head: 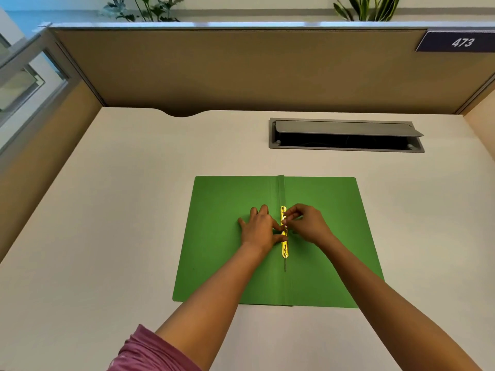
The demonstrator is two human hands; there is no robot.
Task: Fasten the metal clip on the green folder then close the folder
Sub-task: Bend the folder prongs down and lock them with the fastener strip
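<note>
Folder [227, 263] open flat on the counter [107, 210], all four edges inside bare surface. Clip [284, 247] along the spine fold. Right grip [308, 223] pinching the clip's upper half; left grip [258, 228] just beside it, spread flat on the left leaf, thumb touching the clip. Cable hatch [345, 135] well beyond both grips.

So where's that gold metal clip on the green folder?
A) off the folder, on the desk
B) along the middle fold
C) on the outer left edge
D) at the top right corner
B: the metal clip lies along the centre crease of the open green folder, with both hands working at it.
</note>
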